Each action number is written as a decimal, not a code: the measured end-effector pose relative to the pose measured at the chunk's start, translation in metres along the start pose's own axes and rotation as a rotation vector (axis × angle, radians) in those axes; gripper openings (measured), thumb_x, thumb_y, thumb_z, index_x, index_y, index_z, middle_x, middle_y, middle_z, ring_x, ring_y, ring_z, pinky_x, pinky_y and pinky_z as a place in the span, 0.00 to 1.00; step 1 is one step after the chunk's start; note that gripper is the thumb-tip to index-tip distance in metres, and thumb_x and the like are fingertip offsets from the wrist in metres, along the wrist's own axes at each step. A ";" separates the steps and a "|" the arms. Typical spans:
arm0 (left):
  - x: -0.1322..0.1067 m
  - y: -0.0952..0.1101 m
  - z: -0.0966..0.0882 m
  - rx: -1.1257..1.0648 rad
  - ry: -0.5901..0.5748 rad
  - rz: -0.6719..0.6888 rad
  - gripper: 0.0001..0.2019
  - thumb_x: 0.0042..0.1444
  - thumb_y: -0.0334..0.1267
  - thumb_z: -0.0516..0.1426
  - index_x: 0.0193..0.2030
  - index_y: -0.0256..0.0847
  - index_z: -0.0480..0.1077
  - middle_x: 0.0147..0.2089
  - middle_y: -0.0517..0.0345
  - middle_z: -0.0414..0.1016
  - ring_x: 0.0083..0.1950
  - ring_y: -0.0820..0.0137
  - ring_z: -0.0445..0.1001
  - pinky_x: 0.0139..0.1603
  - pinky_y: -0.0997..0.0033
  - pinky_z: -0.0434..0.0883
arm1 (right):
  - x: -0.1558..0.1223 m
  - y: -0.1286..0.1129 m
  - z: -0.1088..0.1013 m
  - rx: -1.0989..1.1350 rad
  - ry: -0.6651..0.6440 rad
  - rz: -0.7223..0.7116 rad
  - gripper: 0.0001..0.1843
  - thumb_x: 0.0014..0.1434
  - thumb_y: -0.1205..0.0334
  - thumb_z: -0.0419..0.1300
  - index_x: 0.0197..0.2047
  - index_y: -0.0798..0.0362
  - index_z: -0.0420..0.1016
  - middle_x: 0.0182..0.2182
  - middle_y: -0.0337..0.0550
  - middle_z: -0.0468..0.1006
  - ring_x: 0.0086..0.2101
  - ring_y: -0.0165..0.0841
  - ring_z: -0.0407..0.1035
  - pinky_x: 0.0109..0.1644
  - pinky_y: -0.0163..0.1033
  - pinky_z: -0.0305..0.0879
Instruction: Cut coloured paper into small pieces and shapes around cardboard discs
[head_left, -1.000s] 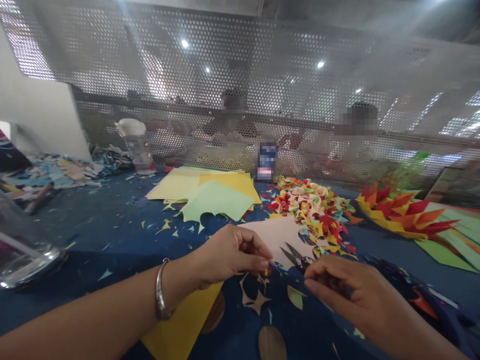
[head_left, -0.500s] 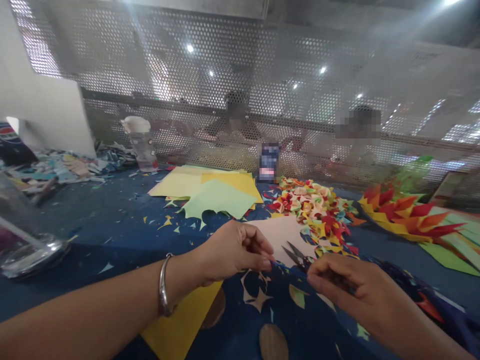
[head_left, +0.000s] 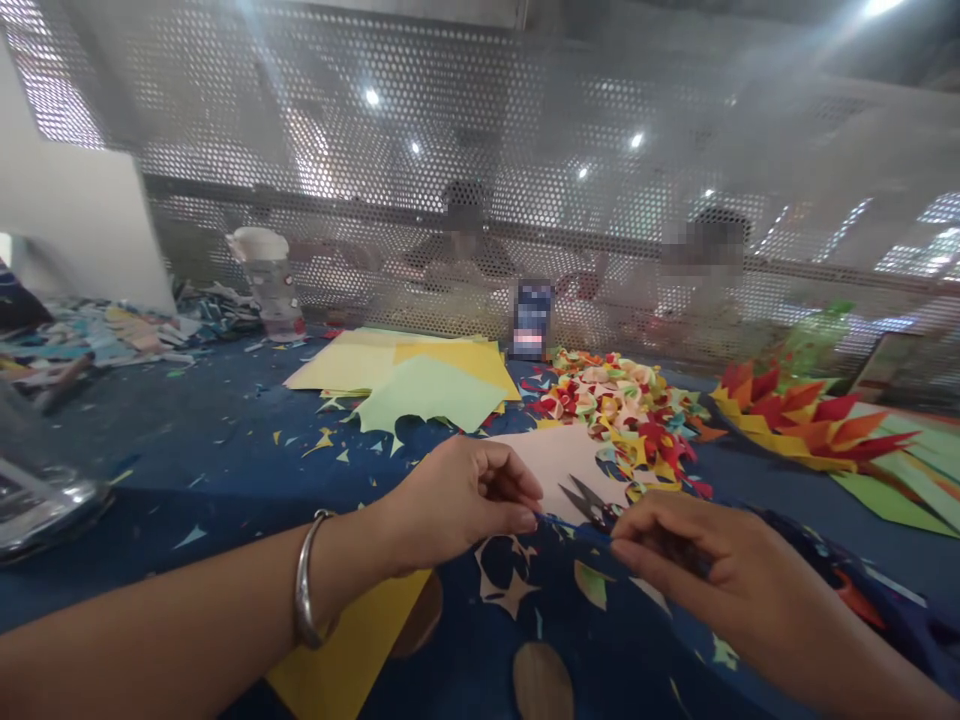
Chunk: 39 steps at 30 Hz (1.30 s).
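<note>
My left hand (head_left: 465, 500), with a silver bangle at its wrist, pinches one end of a thin blue strand (head_left: 574, 526) between thumb and forefinger. The other end runs to the pinched fingertips of my right hand (head_left: 682, 555). The strand spans the gap nearly level; its exact kind is too fine to tell. Just beyond my right fingers, dark scissors (head_left: 589, 500) lie with blades apart on a pale pink paper sheet (head_left: 551, 460). Below the strand are a pink cut-out scrap (head_left: 514, 597), a pale green leaf-shaped piece (head_left: 592, 585) and a brown oval (head_left: 543, 682).
A yellow sheet (head_left: 349, 645) lies under my left forearm. Behind are stacked pastel sheets (head_left: 345, 362), a phone (head_left: 532, 318) and a heap of colourful paper pieces (head_left: 615, 395). Red and yellow folded paper (head_left: 810, 420) stands right, a plastic cup (head_left: 274, 290) left. A perforated metal screen (head_left: 337, 150) backs the table.
The view has shifted slightly, so the surroundings sit a little further left. More of the blue strand shows between my hands, which keep their pinches.
</note>
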<state>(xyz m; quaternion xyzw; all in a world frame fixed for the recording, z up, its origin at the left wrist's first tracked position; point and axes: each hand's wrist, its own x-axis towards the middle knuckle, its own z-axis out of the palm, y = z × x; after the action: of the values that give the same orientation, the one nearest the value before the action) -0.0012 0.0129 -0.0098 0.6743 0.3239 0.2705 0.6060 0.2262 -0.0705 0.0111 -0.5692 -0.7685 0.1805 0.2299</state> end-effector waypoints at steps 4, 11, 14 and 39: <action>0.000 0.001 0.000 -0.049 -0.009 -0.012 0.10 0.43 0.32 0.66 0.34 0.37 0.72 0.34 0.56 0.78 0.34 0.72 0.75 0.39 0.70 0.69 | 0.000 -0.001 -0.002 -0.014 0.014 -0.004 0.12 0.62 0.55 0.56 0.29 0.49 0.72 0.22 0.34 0.69 0.23 0.28 0.62 0.26 0.32 0.58; -0.002 0.005 0.001 -0.056 0.015 -0.022 0.10 0.42 0.31 0.66 0.33 0.36 0.73 0.31 0.56 0.78 0.32 0.72 0.75 0.37 0.71 0.69 | -0.002 0.004 -0.001 0.007 0.017 -0.006 0.13 0.63 0.54 0.55 0.29 0.49 0.72 0.23 0.35 0.70 0.24 0.29 0.64 0.27 0.33 0.60; -0.003 0.005 0.002 -0.095 0.024 -0.037 0.11 0.41 0.32 0.67 0.33 0.36 0.73 0.31 0.57 0.78 0.33 0.71 0.75 0.38 0.70 0.69 | -0.001 0.005 -0.001 0.017 0.017 -0.008 0.13 0.63 0.53 0.56 0.29 0.50 0.71 0.24 0.35 0.70 0.25 0.29 0.64 0.28 0.33 0.60; 0.004 0.004 -0.008 -0.182 0.265 0.009 0.11 0.48 0.32 0.65 0.38 0.35 0.70 0.34 0.55 0.76 0.34 0.73 0.75 0.38 0.73 0.70 | -0.002 0.010 -0.006 0.020 0.058 0.047 0.18 0.63 0.47 0.53 0.29 0.49 0.72 0.22 0.37 0.72 0.23 0.30 0.65 0.26 0.34 0.61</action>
<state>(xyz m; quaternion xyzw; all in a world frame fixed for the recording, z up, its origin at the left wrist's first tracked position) -0.0042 0.0212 -0.0051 0.5766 0.3721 0.3878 0.6154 0.2381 -0.0698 0.0097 -0.5898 -0.7460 0.1769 0.2537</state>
